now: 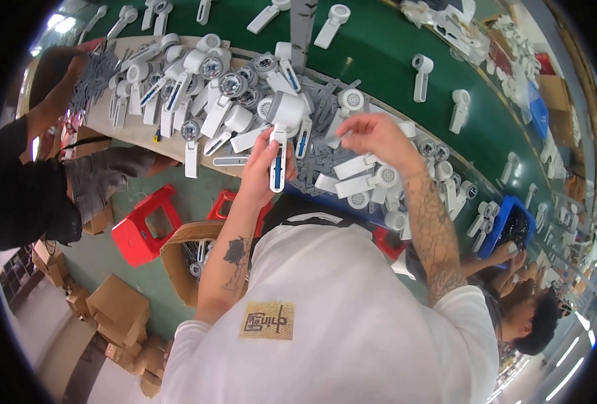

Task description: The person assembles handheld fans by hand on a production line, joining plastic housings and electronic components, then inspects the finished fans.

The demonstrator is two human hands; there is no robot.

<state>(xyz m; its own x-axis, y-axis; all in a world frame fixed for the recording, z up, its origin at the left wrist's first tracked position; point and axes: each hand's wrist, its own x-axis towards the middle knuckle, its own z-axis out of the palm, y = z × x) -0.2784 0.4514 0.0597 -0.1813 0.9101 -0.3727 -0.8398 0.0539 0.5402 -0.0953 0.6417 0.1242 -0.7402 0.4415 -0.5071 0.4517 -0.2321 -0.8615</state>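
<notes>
Two hands at work — left hand [263, 165] fingers clasp white handheld fan [281, 128] by handle; right hand [377, 135] fingers pinch small grey part [337, 134] — light, rigid plastic.

We see the handheld unit [281, 131] in the left hand [261, 168] as smooth white plastic, slightly glossy, with a blue strip. The grey strips [319, 158] near the right hand [376, 135] look like matt plastic. The belt [379, 60] is matt green, the stool [147, 222] glossy red plastic, the boxes [116, 306] rough brown cardboard.
</notes>
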